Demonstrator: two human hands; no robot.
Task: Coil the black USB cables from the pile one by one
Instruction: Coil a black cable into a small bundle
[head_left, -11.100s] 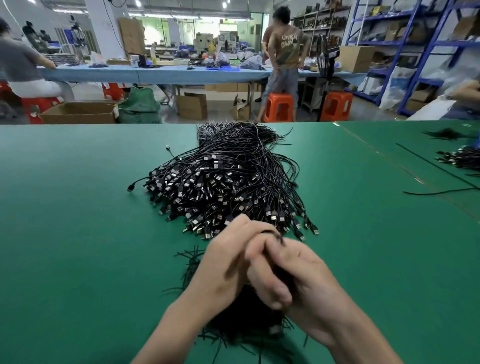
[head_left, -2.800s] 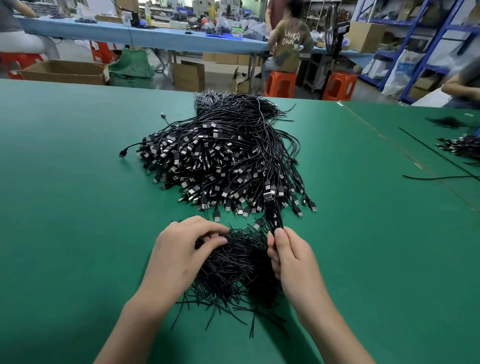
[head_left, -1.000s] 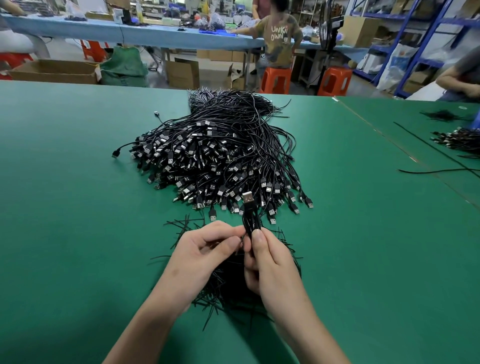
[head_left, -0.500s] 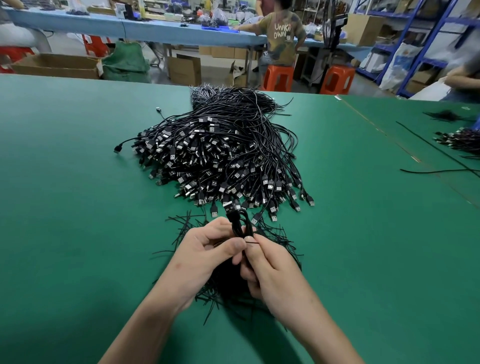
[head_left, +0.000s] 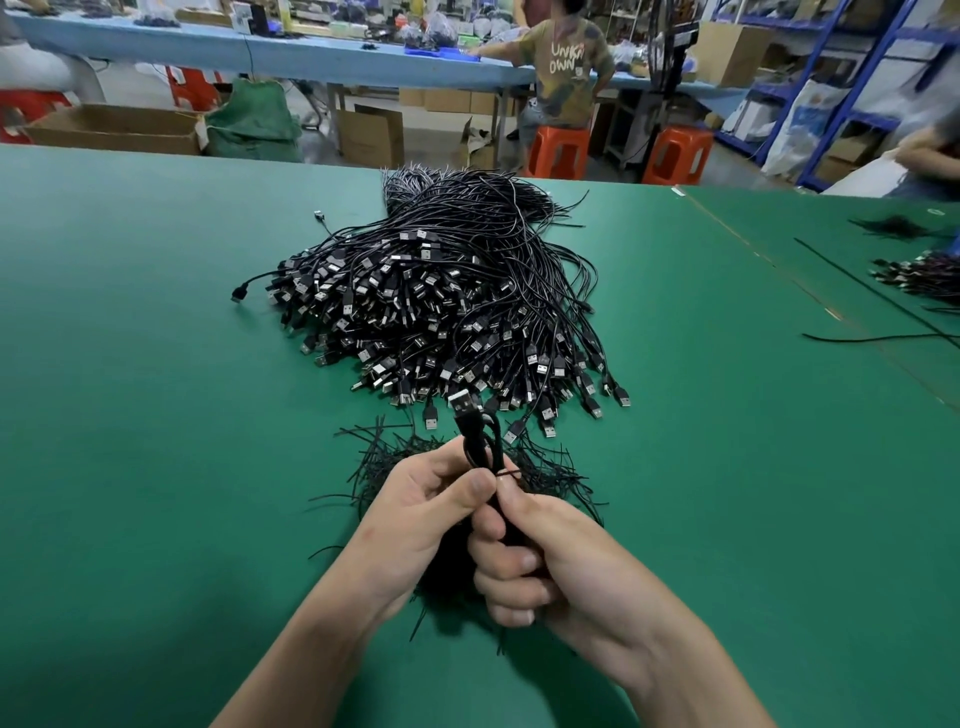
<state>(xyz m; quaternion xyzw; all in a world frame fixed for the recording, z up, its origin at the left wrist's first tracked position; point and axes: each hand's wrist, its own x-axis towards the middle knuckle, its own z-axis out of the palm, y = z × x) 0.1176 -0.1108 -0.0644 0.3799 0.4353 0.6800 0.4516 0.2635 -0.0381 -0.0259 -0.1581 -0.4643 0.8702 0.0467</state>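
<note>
— What do the hands hold?

— Both hold one cable (head_left: 479, 441), folded into a narrow bundle. The left hand (head_left: 415, 512) pinches it between thumb and curled fingers. The right hand (head_left: 545, 561) pinches it just under that thumb, with its other fingers curled into the palm. A thin tie (head_left: 508, 473) crosses the bundle where the two thumbs meet.

— Which way does the bundle point?

— Its long axis runs away from the person toward the pile (head_left: 441, 296). It is tilted up, and the plug (head_left: 462, 402) at the top leans slightly left. The plug's tip stands before the near edge of the pile.

— Where is it otherwise?

— It is lifted off the green table (head_left: 130, 415), on the near side of the pile. It is over a loose heap of black ties (head_left: 550, 475) that lies just before the pile's near edge.

— And the pile itself?

— The plugs fan toward the person and the bare wire ends lie at the far side. One stray plug (head_left: 238, 295) lies at the pile's left.

— Any containers?

— An open cardboard box (head_left: 111, 127) is on the floor beyond the pile, far left, but its inside cannot be seen. A second box (head_left: 371, 136) is beyond the pile with its contents hidden. Two orange stools (head_left: 558, 150) are beyond the pile to the right, and a smaller heap of cables (head_left: 924, 273) lies well right of it
</note>
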